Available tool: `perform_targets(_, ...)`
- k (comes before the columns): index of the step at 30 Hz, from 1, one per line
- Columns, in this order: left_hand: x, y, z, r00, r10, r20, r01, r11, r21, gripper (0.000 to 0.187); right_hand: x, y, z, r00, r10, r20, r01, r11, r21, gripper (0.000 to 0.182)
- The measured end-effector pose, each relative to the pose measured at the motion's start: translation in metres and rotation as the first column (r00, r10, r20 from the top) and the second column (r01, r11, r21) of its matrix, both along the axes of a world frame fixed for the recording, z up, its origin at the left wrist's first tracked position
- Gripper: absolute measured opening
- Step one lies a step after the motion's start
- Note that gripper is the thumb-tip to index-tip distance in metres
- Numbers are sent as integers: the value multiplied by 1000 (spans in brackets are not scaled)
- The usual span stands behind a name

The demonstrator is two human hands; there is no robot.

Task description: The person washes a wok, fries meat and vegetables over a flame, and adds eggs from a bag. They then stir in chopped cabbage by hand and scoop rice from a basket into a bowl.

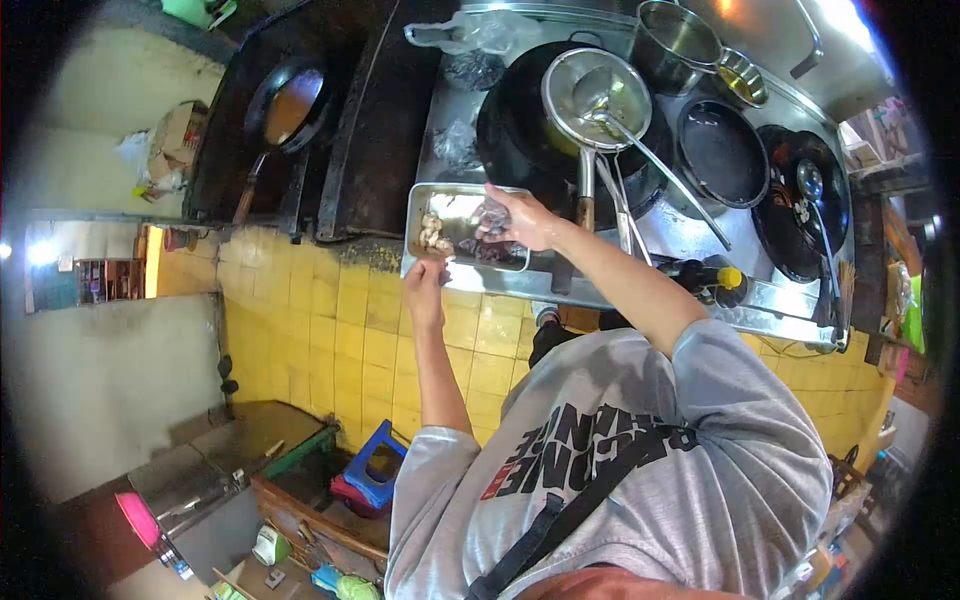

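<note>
A rectangular metal tray (413, 225) stands at the stove's front edge. Pale, lumpy food pieces (433, 235) lie in its left part, and dark food pieces (490, 250) in its right part. My left hand (427, 278) is at the near left rim, its fingers closed on the tray's edge beside the pale pieces. Over the right part, my right hand (528, 222) has its fingers curled around greyish, wet-looking pieces, with the thumb toward the far rim. The exact kind of food is too small to tell.
Behind the tray sits a black wok (510, 110) with a strainer (598, 65) and a ladle (640, 135) on top. Pots (675, 45) and black pans (722, 150) stand to the right. A yellow-capped bottle (730, 278) is near the front edge. Another wok (290, 105) sits left.
</note>
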State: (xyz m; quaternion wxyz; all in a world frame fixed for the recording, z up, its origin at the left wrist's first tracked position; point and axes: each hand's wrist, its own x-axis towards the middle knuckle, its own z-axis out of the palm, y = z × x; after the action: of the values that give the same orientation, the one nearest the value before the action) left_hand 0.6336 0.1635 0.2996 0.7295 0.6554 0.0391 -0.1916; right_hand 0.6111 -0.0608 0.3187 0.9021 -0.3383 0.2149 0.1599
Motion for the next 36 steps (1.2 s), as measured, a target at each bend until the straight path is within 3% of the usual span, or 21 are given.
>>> perform_targets(2, -15, -4, 1, 999, -18, -40, 18, 1000, 9, 11, 2, -5, 6, 998, -55, -13, 56, 990, 133, 20)
perform_targets(4, -27, -9, -4, 995, 65, -71, -65, 998, -1, 9, 1, -19, 12, 993, -93, 75, 83, 988, 127, 17)
perform_targets(6, -47, -7, -16, 982, 183, -52, -186, 981, -57, 8, -7, -50, 35, 975, -190, 119, 155, 955, 252, 14)
perform_targets(9, -78, 11, -32, 976, 196, -91, -189, 978, 84, 10, -28, -127, 52, 921, -276, 277, 220, 951, 215, 16)
perform_targets(11, -107, 24, -46, 953, 273, -129, -248, 952, 180, 12, -51, -193, 57, 873, -342, 348, 356, 934, 27, 18)
perform_targets(14, -160, 53, -75, 880, 412, -238, -353, 901, 253, 14, -86, -301, 9, 772, -518, 368, 556, 831, 4, 22)
perform_targets(15, -182, 59, -80, 851, 457, -260, -379, 876, 300, 12, -104, -323, 11, 781, -542, 311, 602, 786, -140, 22)
perform_targets(18, -247, 73, -92, 757, 561, -334, -411, 807, 425, 9, -135, -394, -80, 711, -693, 120, 659, 596, -460, 16)
perform_targets(20, -289, 120, -134, 616, 573, -541, -465, 818, 338, 13, -155, -423, -139, 690, -724, 10, 529, 495, -690, 12)
perform_targets(21, -311, 110, -126, 622, 641, -449, -447, 762, 469, 15, -160, -427, -146, 715, -698, -34, 412, 460, -786, 12)
perform_targets(22, -330, 84, -103, 632, 693, -349, -425, 685, 591, 18, -162, -429, -154, 715, -698, -40, 415, 469, -780, 12)
perform_targets(23, -346, 91, -108, 633, 695, -341, -425, 680, 597, 18, -169, -426, -163, 777, -628, -29, 114, 186, -976, 13)
perform_targets(24, -371, 118, -118, 557, 607, -567, -497, 791, 357, 19, -173, -424, -166, 831, -553, -63, -182, -163, -970, 15)
perform_targets(25, -394, 140, -126, 490, 444, -750, -580, 808, 99, 22, -177, -424, -165, 921, -378, -97, -191, -220, -957, 19)
perform_targets(26, -412, 148, -138, 488, 452, -746, -582, 806, 108, 22, -176, -425, -171, 921, -375, -102, -192, -211, -959, 19)
perform_targets(27, -423, 134, -134, 496, 594, -633, -474, 796, 376, 24, -170, -430, -189, 936, -329, -122, -223, -289, -931, 20)
perform_targets(28, -430, 126, -135, 524, 698, -488, -358, 700, 618, 26, -166, -434, -195, 949, -281, -142, -244, -372, -896, 22)
perform_targets(32, -446, 126, -141, 518, 738, -432, -440, 663, 605, 23, -171, -441, -194, 971, -230, -65, -137, -310, -941, 24)
perform_targets(34, -451, 125, -151, 637, 658, -402, -455, 741, 493, 18, -174, -440, -173, 946, -296, -132, -237, -355, -904, 24)
perform_targets(35, -449, 128, -152, 741, 534, -408, -327, 817, 475, 18, -177, -434, -168, 892, -446, 73, -71, -297, -952, 25)
perform_targets(36, -453, 124, -154, 736, 540, -409, -333, 814, 475, 18, -178, -437, -175, 896, -439, 72, -69, -298, -952, 25)
